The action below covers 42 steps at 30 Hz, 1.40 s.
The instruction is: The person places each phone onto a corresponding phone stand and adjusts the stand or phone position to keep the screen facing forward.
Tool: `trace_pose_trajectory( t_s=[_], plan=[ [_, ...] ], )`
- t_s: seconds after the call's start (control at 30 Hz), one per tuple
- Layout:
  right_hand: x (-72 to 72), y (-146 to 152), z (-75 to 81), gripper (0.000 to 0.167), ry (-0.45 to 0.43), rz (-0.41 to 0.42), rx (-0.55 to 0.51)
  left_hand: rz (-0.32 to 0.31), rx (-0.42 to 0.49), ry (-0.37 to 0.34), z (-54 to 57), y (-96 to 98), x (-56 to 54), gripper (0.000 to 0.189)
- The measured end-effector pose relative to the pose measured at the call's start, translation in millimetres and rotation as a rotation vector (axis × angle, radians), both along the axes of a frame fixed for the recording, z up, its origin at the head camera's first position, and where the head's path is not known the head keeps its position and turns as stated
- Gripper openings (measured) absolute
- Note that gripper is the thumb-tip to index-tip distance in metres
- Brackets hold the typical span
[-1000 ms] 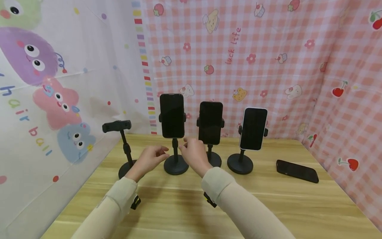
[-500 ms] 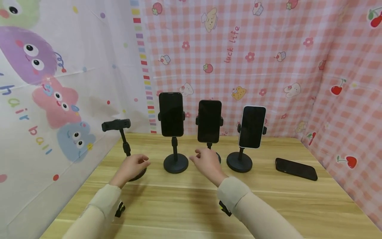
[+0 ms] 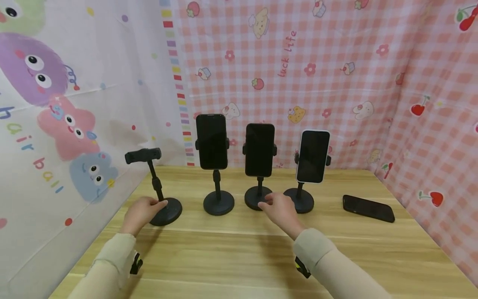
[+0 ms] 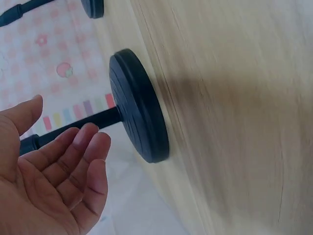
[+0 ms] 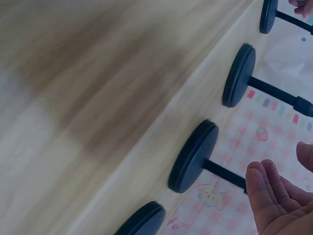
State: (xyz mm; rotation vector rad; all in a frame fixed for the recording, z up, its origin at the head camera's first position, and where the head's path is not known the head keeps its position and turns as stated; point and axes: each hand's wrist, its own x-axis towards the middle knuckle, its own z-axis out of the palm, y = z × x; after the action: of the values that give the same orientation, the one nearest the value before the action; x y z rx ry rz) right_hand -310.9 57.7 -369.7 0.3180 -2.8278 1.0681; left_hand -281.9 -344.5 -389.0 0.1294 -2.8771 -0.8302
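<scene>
My left hand is beside the empty black phone stand at the far left. In the left wrist view its loosely bent fingers lie close to the stand's pole; whether they touch it I cannot tell. My right hand holds nothing and hovers before the bases of the middle stand and the right stand. Three stands carry upright phones with dark screens: a black phone, another black phone and a white-edged phone.
A dark phone lies flat on the wooden table at the right. The second stand's round base is between my hands. Patterned cloths hang behind and at both sides of the table.
My left hand has moved left, from near the second stand to the empty one. My right hand has moved right, away from the second stand. The view has shifted slightly.
</scene>
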Motion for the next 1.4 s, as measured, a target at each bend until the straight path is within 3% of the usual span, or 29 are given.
trace_pose_trajectory(
  t_s=[0.27, 0.47, 0.67, 0.87, 1.07, 1.4],
  plan=[
    [1.9, 16, -9.1, 0.044, -0.052, 0.035, 0.146, 0.053, -0.027, -0.028, 3.1, -5.8, -0.3, 0.055],
    [4.2, 30, -10.3, 0.045, -0.085, 0.113, 0.321, 0.074, -0.039, -0.048, 9.6, -6.0, -4.4, 0.081],
    [9.5, 51, -13.2, 0.048, -0.119, 0.218, 0.498, 0.081, 0.019, 0.044, 15.1, -3.3, -12.5, 0.084],
    [14.2, 70, -16.0, 0.051, -0.137, 0.176, 0.509, 0.094, 0.095, 0.130, 20.0, -1.4, -18.2, 0.066],
    [17.2, 83, -15.4, 0.054, -0.128, 0.135, 0.508, 0.079, 0.078, 0.214, 23.0, -0.3, -21.8, 0.047],
    [18.9, 92, -11.8, 0.057, -0.157, 0.109, 0.516, 0.047, 0.055, 0.259, 21.7, 10.7, -16.4, 0.036]
  ],
)
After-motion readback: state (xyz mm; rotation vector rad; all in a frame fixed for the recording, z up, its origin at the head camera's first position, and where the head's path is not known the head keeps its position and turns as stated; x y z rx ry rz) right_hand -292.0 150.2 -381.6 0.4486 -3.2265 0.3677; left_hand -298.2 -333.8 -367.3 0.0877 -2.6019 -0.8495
